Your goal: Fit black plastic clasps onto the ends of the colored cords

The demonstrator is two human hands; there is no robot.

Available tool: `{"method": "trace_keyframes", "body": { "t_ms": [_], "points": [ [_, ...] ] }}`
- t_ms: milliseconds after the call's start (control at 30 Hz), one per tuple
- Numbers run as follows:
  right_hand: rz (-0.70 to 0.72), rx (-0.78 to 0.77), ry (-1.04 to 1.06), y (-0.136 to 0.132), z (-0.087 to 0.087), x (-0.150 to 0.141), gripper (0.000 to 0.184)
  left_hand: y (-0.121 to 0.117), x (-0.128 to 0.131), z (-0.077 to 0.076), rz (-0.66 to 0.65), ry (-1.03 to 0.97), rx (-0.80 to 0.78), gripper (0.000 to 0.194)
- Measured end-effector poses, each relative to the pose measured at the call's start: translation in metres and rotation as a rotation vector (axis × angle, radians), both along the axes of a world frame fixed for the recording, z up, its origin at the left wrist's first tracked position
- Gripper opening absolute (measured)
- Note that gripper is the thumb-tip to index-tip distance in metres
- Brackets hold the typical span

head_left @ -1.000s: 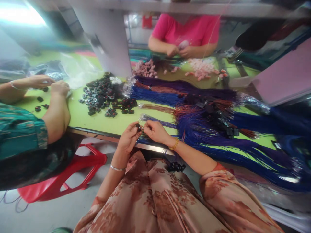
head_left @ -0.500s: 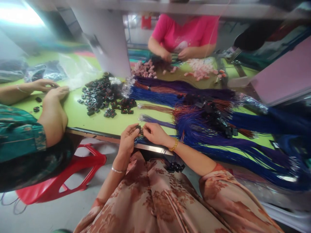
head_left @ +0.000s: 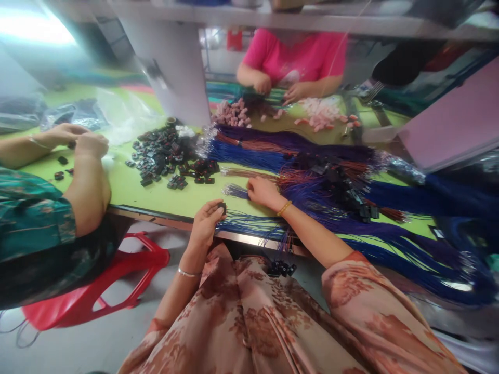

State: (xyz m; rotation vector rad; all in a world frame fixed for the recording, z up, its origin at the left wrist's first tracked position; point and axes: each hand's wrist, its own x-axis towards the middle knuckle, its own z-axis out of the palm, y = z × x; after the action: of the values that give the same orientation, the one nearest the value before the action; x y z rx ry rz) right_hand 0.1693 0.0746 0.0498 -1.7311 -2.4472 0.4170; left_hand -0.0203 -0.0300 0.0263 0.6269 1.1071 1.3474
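Note:
Near the table's front edge my left hand (head_left: 205,221) pinches a small black connector housing (head_left: 222,206). Blue wires (head_left: 249,222) run to the right from beside it. My right hand (head_left: 265,192) lies over a thin bundle of bluish-purple wires (head_left: 236,191) with metal tips, to the right of and farther back than the left. Its fingers are curled at the bundle; whether a wire is between them is too small to make out. Several black housings (head_left: 283,268) hang on wires below the table edge, by my lap.
A heap of black housings (head_left: 159,153) lies left of the wire bundles (head_left: 249,156). At left, a co-worker's hands (head_left: 83,140) work beside a red stool (head_left: 117,280). Across the table, a person in pink (head_left: 296,57) handles things near pink pieces (head_left: 319,111).
My right hand has moved away from my left, back and to the right, onto the wire bundle. My left hand keeps the black housing in nearly the same place.

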Motion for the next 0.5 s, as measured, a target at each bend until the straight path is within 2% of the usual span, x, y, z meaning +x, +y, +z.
{"method": "trace_keyframes", "body": {
  "t_ms": [100,267,333,500],
  "points": [
    [0.023,-0.045,-0.064,0.003,-0.004,0.002,0.022,0.002,0.003,0.0,-0.003,-0.019,0.004,0.036],
    [0.002,0.053,-0.028,-0.004,0.002,0.003,0.021,0.004,0.005,-0.001,-0.014,-0.054,-0.001,0.035],
    [0.011,0.065,0.065,-0.005,0.006,0.001,0.019,0.005,0.006,-0.001,-0.02,-0.073,0.002,0.034],
    [0.182,0.036,0.468,-0.013,0.018,-0.016,0.011,0.007,0.01,0.0,-0.011,-0.13,0.021,0.031]
  ]
}}
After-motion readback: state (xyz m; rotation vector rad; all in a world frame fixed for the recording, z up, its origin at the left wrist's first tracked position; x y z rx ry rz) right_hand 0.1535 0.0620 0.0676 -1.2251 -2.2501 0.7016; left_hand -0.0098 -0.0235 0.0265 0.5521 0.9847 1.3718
